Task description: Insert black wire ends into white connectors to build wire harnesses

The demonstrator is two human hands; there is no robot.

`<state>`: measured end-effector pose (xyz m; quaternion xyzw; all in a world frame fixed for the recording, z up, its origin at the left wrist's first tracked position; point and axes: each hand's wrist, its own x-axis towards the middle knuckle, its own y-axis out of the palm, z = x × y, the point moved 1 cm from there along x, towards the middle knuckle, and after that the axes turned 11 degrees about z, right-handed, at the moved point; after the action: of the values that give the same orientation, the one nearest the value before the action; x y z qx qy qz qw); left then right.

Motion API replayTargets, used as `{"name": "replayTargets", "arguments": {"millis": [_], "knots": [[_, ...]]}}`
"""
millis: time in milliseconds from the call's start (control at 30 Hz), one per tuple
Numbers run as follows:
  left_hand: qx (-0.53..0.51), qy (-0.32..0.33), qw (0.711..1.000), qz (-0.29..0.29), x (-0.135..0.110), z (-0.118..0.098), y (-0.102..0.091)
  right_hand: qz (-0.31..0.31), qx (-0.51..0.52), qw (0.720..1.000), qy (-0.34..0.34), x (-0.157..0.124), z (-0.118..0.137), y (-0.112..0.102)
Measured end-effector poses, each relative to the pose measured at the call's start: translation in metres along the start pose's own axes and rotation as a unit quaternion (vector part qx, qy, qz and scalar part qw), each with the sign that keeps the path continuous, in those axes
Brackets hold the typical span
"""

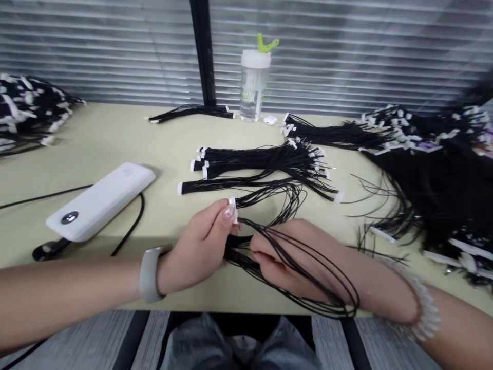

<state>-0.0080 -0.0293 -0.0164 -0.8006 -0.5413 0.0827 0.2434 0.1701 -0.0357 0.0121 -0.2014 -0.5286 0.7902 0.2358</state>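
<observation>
My left hand [200, 246] is closed, pinching a small white connector [233, 208] between thumb and forefinger at the near edge of the table [115, 139]. Thin black wires [308, 267] run from it and loop over my right hand [304, 262], which is closed around the bundle. A grey band sits on my left wrist, a beaded bracelet on my right. Just beyond the hands lie several sorted bundles of black wires with white connectors [262, 167].
A white power bank [102, 200] with a black cable lies at the left. A clear water bottle [253, 82] and a white earbud case [270, 120] stand at the back. A big heap of black wire harnesses [439, 174] fills the right; another heap [26, 110] sits far left.
</observation>
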Motion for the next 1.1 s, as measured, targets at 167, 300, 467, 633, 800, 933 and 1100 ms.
{"name": "replayTargets", "arguments": {"millis": [167, 300, 467, 633, 800, 933, 1100], "knots": [[-0.034, -0.037, 0.999, 0.002, 0.002, 0.003, 0.000, -0.054, -0.029, 0.995, 0.083, -0.023, -0.030, -0.041], [-0.081, -0.066, 0.994, 0.022, 0.002, 0.003, 0.000, -0.323, 0.073, 0.909, 0.253, -0.043, -0.053, -0.077], [-0.033, -0.035, 0.999, 0.014, 0.002, 0.000, 0.000, -0.517, 0.259, 0.801, 0.157, -0.048, -0.063, -0.086], [0.006, -0.012, 1.000, 0.015, 0.002, -0.002, -0.001, -0.462, 0.359, 0.801, 0.124, -0.042, -0.052, -0.080], [0.005, -0.002, 0.999, 0.037, 0.002, -0.002, -0.001, -0.321, 0.203, 0.922, 0.073, -0.026, -0.022, -0.049], [-0.006, 0.006, 0.999, 0.040, 0.001, 0.000, -0.001, -0.213, -0.034, 0.976, 0.043, -0.016, -0.004, -0.030], [-0.027, 0.009, 0.998, 0.059, 0.001, -0.001, -0.001, -0.202, -0.111, 0.973, 0.025, -0.010, -0.001, -0.023]]}}
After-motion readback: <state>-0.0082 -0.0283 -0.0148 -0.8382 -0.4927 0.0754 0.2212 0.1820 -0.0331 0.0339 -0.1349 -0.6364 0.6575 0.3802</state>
